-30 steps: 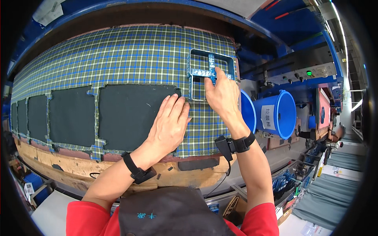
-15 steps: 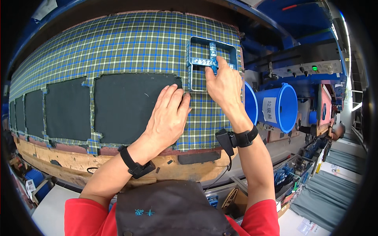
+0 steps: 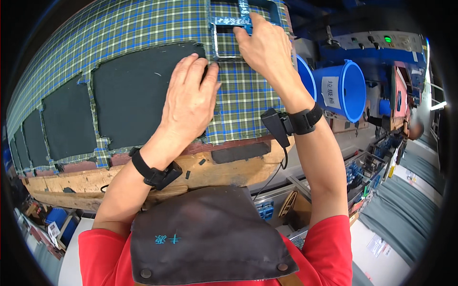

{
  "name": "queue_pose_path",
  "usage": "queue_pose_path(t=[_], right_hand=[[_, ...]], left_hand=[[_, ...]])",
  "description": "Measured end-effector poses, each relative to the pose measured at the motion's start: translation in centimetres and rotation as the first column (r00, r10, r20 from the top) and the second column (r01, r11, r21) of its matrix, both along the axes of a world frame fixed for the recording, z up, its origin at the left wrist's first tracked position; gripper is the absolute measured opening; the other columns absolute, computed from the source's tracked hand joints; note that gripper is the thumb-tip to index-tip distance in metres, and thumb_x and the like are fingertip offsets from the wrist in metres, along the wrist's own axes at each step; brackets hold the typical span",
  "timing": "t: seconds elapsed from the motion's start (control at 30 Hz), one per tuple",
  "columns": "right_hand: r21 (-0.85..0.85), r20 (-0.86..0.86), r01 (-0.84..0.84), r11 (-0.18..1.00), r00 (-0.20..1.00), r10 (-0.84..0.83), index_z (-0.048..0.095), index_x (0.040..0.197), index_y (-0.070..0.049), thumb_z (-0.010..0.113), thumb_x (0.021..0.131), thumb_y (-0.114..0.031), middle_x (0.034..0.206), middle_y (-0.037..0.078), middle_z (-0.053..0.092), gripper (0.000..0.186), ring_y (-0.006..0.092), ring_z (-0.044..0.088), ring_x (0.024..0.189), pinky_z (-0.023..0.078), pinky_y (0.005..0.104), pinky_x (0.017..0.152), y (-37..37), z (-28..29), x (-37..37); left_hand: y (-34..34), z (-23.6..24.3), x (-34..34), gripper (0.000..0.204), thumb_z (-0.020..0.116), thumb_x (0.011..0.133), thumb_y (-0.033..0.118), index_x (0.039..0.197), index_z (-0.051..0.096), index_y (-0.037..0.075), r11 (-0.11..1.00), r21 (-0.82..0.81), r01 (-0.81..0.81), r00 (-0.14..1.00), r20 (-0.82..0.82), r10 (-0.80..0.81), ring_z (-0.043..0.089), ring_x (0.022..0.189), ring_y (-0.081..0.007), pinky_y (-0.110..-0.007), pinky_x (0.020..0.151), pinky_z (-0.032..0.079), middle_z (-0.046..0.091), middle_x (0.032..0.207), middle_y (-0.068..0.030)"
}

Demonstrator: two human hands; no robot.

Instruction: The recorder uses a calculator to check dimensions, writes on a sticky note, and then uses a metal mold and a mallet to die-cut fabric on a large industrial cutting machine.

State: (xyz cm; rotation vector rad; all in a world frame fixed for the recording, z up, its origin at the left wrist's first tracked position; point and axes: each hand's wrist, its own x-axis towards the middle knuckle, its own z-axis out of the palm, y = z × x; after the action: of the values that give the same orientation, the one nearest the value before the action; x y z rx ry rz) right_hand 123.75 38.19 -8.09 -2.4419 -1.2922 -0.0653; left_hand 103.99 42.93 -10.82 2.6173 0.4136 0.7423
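Note:
A blue metal cutting die (image 3: pixel 230 58), an open rectangular frame with crossbars, sits on green, blue and white plaid fabric (image 3: pixel 143 28) at the upper middle, its far edge cut off by the picture. My right hand (image 3: pixel 268 47) grips its crossbar between thumb and forefinger. Just left of and nearer than the die, my left hand (image 3: pixel 188 93) lies flat with fingers stretched. It spans the edge between the plaid fabric and a dark rectangular cut-out (image 3: pixel 126 90). Its fingertips come close to the die's near left corner. Further dark cut-outs (image 3: pixel 69 119) run in a row leftward.
The fabric lies on a board with a worn wooden front edge (image 3: pixel 229 167). Blue bins (image 3: pixel 354 90) stand to the right, below a control panel (image 3: pixel 377 43) with a lit green button. A cable hangs from my right wristband. Another person (image 3: pixel 414 128) is far right.
The view has tilted, so the fabric, die and both hands appear higher in the picture. My right hand keeps its grip on the die, and my left hand stays flat beside it.

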Motion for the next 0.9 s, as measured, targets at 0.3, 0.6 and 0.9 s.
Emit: queue_pose_path(t=[0.3,0.6,0.9], right_hand=[[0.564,-0.21,0.142,0.814,0.977,-0.025,0.067,0.117,0.004,0.067,0.094,-0.008,0.087,0.01,0.074,0.027,0.017,0.071,0.077,0.056,0.031,0.074,-5.7,1.8,1.3],[0.341,-0.54,0.326,0.882,0.835,-0.1,0.063,0.131,0.002,0.066,0.097,-0.01,0.115,0.014,0.074,0.037,0.0211,0.07,0.102,0.055,0.0334,0.09,-10.2,1.3,-0.6],[0.412,-0.596,0.281,0.867,0.803,0.024,0.059,0.135,0.006,0.065,0.1,-0.018,0.13,0.023,0.066,0.043,0.0286,0.067,0.118,0.053,0.036,0.099,-8.9,-1.9,0.2]], left_hand=[[-0.1,0.0,-0.4,0.036,0.072,0.086,0.002,0.122,0.066,-0.001,0.999,0.045,-0.029,0.999,-0.017,0.03,0.056,0.123,-0.0384,-0.048,0.103,0.048,0.06,0.123,-0.0176],[0.3,0.3,-0.2,0.027,0.072,0.084,-0.002,0.111,0.07,-0.001,0.998,-0.041,0.046,0.997,0.057,-0.044,0.062,0.116,-0.0362,-0.045,0.099,0.051,0.066,0.117,-0.0155],[1.4,1.5,3.1,0.045,0.073,0.087,-0.001,0.13,0.06,-0.003,0.914,-0.384,-0.13,0.988,0.023,0.151,0.066,0.1,-0.0302,-0.037,0.087,0.055,0.065,0.11,-0.0169]])
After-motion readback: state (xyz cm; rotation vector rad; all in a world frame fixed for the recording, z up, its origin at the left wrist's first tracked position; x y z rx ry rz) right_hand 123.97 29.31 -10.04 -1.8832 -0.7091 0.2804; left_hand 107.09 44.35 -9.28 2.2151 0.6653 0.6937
